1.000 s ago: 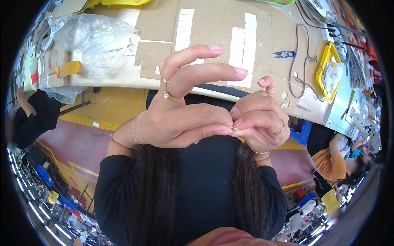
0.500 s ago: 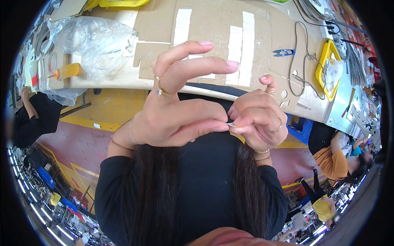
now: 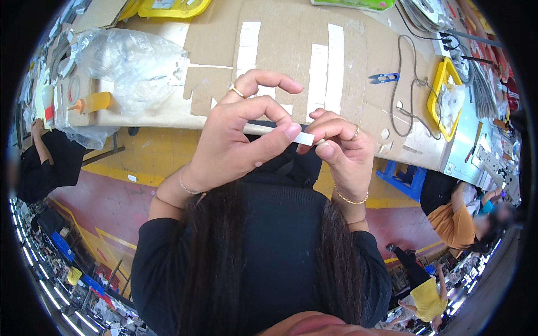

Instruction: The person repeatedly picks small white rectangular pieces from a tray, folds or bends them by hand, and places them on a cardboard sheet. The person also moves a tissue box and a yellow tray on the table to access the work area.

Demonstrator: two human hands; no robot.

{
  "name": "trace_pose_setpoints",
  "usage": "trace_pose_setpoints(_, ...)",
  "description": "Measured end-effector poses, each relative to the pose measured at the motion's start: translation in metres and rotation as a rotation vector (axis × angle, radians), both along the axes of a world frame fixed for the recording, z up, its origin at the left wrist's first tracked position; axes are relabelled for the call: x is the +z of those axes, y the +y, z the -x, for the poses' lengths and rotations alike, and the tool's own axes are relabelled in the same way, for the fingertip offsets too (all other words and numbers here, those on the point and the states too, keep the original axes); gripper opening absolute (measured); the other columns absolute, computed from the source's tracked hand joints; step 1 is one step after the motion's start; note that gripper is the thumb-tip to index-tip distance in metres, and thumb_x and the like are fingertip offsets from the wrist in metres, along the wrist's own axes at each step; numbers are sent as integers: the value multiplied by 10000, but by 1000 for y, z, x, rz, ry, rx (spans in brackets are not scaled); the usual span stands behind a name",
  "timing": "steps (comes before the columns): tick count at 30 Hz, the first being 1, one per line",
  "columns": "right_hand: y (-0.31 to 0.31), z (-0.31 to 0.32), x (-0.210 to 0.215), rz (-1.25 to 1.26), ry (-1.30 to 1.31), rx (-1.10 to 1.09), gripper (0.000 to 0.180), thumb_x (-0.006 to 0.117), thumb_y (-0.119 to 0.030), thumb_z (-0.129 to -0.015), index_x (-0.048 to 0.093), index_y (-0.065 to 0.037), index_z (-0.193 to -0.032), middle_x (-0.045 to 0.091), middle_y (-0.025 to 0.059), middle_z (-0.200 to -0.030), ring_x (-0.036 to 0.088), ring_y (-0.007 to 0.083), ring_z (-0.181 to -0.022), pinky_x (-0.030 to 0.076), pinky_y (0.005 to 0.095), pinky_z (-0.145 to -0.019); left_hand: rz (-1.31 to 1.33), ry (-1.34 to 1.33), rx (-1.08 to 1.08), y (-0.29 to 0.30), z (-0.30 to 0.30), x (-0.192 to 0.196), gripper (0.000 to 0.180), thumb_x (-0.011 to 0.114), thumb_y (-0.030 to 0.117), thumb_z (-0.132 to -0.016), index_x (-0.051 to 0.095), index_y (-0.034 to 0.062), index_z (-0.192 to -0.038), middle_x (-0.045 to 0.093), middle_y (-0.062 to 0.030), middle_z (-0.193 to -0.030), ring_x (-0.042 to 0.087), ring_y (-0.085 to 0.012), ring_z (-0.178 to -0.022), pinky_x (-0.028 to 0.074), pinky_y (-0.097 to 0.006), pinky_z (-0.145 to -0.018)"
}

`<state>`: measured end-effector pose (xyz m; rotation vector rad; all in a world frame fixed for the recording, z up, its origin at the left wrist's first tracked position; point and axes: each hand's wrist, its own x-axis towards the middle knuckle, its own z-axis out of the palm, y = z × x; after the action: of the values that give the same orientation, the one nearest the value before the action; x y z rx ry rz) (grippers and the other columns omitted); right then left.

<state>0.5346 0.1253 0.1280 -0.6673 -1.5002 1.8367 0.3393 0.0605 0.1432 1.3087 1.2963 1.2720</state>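
In front of my chest my left hand (image 3: pixel 238 129) pinches a small white rectangular piece (image 3: pixel 304 138) between thumb and forefinger, its flat face showing. My right hand (image 3: pixel 347 147) is beside the piece's free end, thumb and forefinger close together. A tiny pale bit (image 3: pixel 320 142) shows between those fingertips, too small to name. Beyond my hands, rows of similar white pieces (image 3: pixel 247 53) lie on a brown cardboard sheet (image 3: pixel 286 50) on the table, with two further rows (image 3: pixel 334 67) to the right. My left hand partly covers the sheet's near edge.
Blue thread snips (image 3: pixel 384 78) and a looped grey cord (image 3: pixel 413 89) lie at the right, by a yellow tray (image 3: pixel 433 106). A clear plastic bag (image 3: pixel 131 61) and a yellow nozzle bottle (image 3: pixel 92 102) are on the left. Other people sit on both sides.
Both hands have moved up toward the table. The white piece now shows its flat face in my left fingers, and my right hand has turned and its fingertips have shifted along it.
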Motion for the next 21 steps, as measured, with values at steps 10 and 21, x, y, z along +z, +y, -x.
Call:
trace_pose_setpoints(10, 12, 11, -3, -411, -190, -8, 111, 653, -57, -877, 595, -30, -785, 591, 42, -775, 520, 143, -778, 417, 280, -706, 24, 305, -175, 13, 27, 14, 81, 727, 129, -819, 699, 53, -823, 594, -99, -1184, 513, -261, -1173, 363, -399, -1022)
trace_pose_setpoints(21, 14, 6, -21, -322, -231, -184, 149, 694, -131, -871, 655, -19, -961, 618, 50, -847, 577, 148, -823, 458, 274, -790, -184, 432, 390, 60, 90, -28, 100, 680, 144, -855, 675, 45, -840, 605, -105, -1134, 562, -259, -1046, 425, -348, -905)
